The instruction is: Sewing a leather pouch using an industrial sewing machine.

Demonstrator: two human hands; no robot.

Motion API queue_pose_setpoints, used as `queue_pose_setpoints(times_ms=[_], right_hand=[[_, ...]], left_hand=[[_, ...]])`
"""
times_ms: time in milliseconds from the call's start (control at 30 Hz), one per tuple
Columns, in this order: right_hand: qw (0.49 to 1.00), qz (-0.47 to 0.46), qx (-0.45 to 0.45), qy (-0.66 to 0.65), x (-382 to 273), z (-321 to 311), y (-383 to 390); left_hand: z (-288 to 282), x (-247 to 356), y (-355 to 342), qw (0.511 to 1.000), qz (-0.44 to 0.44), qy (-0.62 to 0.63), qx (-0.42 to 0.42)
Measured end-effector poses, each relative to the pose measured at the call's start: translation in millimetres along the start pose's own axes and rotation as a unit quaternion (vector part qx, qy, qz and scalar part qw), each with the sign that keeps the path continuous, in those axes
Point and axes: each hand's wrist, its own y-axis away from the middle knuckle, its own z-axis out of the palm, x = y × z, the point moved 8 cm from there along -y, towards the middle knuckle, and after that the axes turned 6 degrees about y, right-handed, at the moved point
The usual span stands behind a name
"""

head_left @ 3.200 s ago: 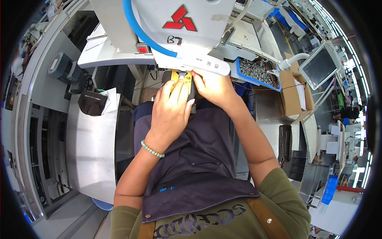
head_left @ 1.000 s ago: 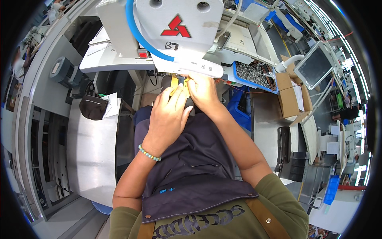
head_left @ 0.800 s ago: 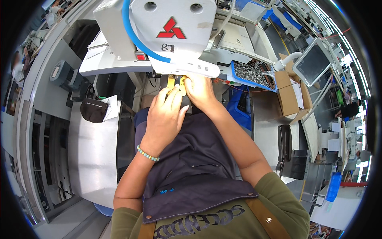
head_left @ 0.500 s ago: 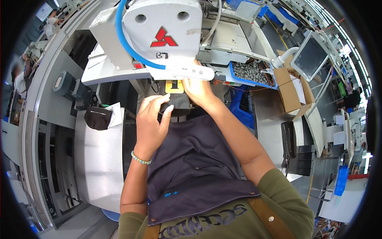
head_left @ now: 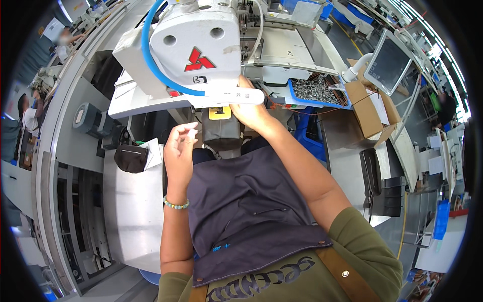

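A black box-shaped piece (head_left: 221,133), seemingly of fabric or leather, hangs below the white head of a sewing-type machine (head_left: 201,55). A yellow patch with a black mark (head_left: 220,112) shows on its upper side. Against its upper right edge lies my right hand (head_left: 250,115); the white bar (head_left: 234,96) hides its fingers, so its grip cannot be seen. My left hand (head_left: 180,146) is raised to the left of the black piece, apart from it. Its fingers are loosely bent and apart, with nothing visible in them.
At left, a black pouch (head_left: 130,157) and white paper lie on a metal side table (head_left: 133,211). Right of the machine are a blue tray of metal parts (head_left: 319,90), a cardboard box (head_left: 367,113), a screen (head_left: 387,63) and a long black case (head_left: 371,173).
My left hand has come off the black piece and moved left, its fingers curling more. My right hand stays beside the piece. The whole view has shifted slightly.
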Motion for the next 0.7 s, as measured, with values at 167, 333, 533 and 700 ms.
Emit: queue_pose_setpoints(times_ms=[167, 333, 533, 700], right_hand=[[0.996, -0.005, -0.048, -0.081, 1.8, -19.9, 4.2], [0.982, 0.068, 0.121, -0.130, -24.5, -107.3, -3.8], [0.996, -0.048, 0.017, -0.068, -116.1, -129.7, -29.4], [0.998, -0.006, -0.035, -0.045, -119.9, -119.7, -33.4]], left_hand=[[3.4, -5.9, 3.4, 0.986, -0.101, 0.135, -0.018], [5.6, -5.5, 3.4, 0.962, -0.128, 0.236, -0.036], [36.6, 3.1, 3.4, 0.945, -0.152, 0.277, -0.090], [59.2, 8.8, 7.3, 0.946, -0.171, 0.251, -0.112]])
